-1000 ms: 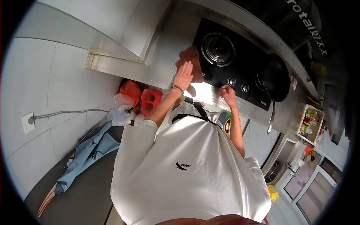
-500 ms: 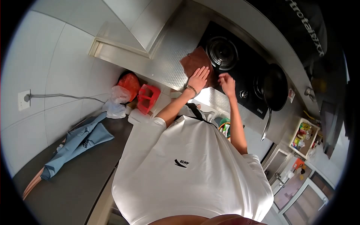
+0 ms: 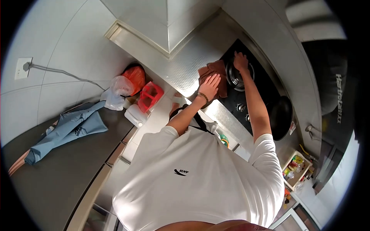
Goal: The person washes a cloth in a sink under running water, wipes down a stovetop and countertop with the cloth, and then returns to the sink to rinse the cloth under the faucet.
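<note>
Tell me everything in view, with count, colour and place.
Counter: one, silver, top centre.
Stove: one, black, on counter.
Burner: one visible, silver, on stove.
Pan: one, black, stove's right end.
Cloth: one, brown, at stove's left edge.
Basket: one, red, left of centre.
Bags: two, red and clear, left of basket.
Table: one, dark grey, lower left.
Fabric: one, blue, on table.
Socket: one, white, left wall.
Crate: one, pale, lower right.
Shirt: one, white, worn.
Left hand: one, bare, on cloth.
Right hand: one, bare, at burner.
</note>
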A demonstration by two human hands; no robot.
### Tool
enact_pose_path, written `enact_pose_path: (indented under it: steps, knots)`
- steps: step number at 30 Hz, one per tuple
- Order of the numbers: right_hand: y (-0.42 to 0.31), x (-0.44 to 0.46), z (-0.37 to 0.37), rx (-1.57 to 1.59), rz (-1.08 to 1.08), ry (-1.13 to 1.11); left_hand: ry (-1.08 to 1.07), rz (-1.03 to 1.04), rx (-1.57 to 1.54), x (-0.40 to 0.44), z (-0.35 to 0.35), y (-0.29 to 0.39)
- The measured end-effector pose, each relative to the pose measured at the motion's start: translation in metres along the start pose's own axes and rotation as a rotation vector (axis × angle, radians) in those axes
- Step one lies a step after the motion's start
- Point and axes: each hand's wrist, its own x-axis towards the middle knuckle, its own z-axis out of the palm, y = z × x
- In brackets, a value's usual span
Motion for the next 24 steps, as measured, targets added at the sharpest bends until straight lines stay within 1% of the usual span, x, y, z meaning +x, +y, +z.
enact_pose_path:
  steps: [3,5,12,15,17,18,20,21,23,24]
  knots:
    - [0.008,0.015,0.015,-0.008,0.019,-0.037,0.013,0.007,-0.033,-0.001,-0.001,-0.001]
    - [0.008,0.018,0.014,-0.019,0.064,-0.124,0.008,0.0,-0.03,-0.001,-0.002,0.0]
    - [0.009,0.024,0.004,-0.008,0.025,-0.221,0.011,0.013,-0.04,0.0,-0.003,-0.002]
    - [0.017,0.031,0.014,-0.017,0.018,-0.279,0.019,0.017,-0.044,0.0,-0.003,-0.004]
    - [0.023,0.029,0.021,0.066,-0.016,-0.119,0.022,0.026,-0.046,-0.001,-0.005,-0.003]
    - [0.028,0.027,0.023,0.07,-0.009,-0.118,0.015,0.031,-0.051,0.0,-0.006,-0.003]
    - [0.03,0.008,0.007,0.543,0.093,0.266,0.004,0.05,-0.053,0.001,-0.006,-0.005]
    - [0.03,-0.005,0.0,0.546,0.107,0.271,0.006,0.055,-0.052,0.002,-0.004,-0.007]
    - [0.028,-0.044,-0.014,0.948,0.302,0.549,0.023,0.075,-0.045,0.002,0.005,-0.009]
    - [0.029,-0.068,-0.02,0.946,0.332,0.558,0.015,0.087,-0.017,0.003,0.005,-0.009]
